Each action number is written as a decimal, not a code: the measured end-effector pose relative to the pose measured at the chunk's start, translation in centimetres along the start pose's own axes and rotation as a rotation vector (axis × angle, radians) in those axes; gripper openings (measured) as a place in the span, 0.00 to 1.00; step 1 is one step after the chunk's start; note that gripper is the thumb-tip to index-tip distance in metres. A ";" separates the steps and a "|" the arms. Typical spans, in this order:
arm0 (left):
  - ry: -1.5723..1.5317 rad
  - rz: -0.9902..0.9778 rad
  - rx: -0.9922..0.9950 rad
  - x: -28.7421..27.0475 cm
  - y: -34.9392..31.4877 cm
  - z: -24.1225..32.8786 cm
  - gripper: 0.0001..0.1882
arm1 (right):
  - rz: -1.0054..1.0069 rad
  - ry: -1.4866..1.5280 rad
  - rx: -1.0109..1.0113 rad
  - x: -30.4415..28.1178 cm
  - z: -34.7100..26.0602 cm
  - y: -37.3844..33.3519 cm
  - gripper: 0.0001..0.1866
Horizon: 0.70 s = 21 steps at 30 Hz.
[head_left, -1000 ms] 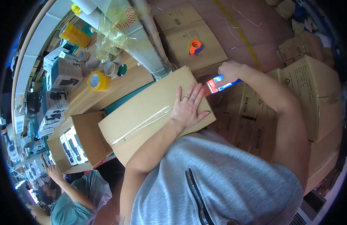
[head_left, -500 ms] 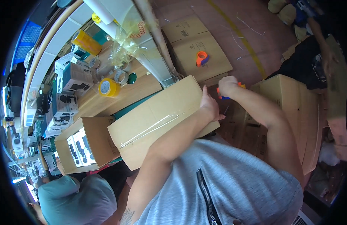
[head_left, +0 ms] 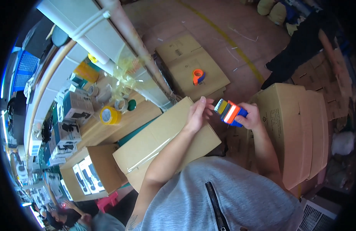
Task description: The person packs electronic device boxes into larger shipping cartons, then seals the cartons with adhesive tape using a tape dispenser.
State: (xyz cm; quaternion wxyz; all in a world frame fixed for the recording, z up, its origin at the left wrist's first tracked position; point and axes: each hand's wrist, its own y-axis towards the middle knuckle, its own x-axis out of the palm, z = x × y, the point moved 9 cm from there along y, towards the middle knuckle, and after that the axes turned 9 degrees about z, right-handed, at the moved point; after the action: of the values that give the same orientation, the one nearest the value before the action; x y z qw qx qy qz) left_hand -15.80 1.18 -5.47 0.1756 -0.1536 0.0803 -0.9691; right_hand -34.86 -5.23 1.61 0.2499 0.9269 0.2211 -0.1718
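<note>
Reddish floor [head_left: 239,23] beyond, wooden worktop [head_left: 103,134] to your left. Cardboard carton [head_left: 158,134] before you, top shut. Your right hand [head_left: 250,115] wraps an orange-and-blue tape dispenser [head_left: 231,113] off the carton's right end; your left hand [head_left: 198,114], beside it, loosely open, apparently empty. Clear tape strip [head_left: 150,154] laid along the top; taping at the right end: can't tell.

An orange-and-blue handheld tape dispenser [head_left: 232,114] tilts just beyond the right-hand end of a closed brown carton [head_left: 156,138], whose upper face bears clear, glossy tape [head_left: 149,155] lengthwise.
</note>
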 end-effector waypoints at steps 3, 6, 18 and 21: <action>-0.088 -0.233 -0.077 2.1 -1.2 1.4 0.29 | 0.008 -0.071 -0.051 0.8 -1.6 -0.8 0.23; -0.011 -0.174 -0.078 1.6 -1.5 0.7 0.14 | 0.001 -0.181 0.085 1.6 -0.7 -2.0 0.23; 0.787 0.130 0.106 -7.8 8.6 2.8 0.18 | -0.131 -0.484 0.655 2.0 -5.5 -7.5 0.34; 1.223 0.106 0.126 -5.7 8.6 3.4 0.18 | -0.133 -0.430 0.794 2.3 -4.7 -9.1 0.35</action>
State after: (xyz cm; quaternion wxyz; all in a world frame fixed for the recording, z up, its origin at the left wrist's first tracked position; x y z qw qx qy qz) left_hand -6.93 -5.04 -5.55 0.1544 0.4446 0.1166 -0.8746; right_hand -36.41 5.13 0.95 -0.0962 0.8779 0.1404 -0.4476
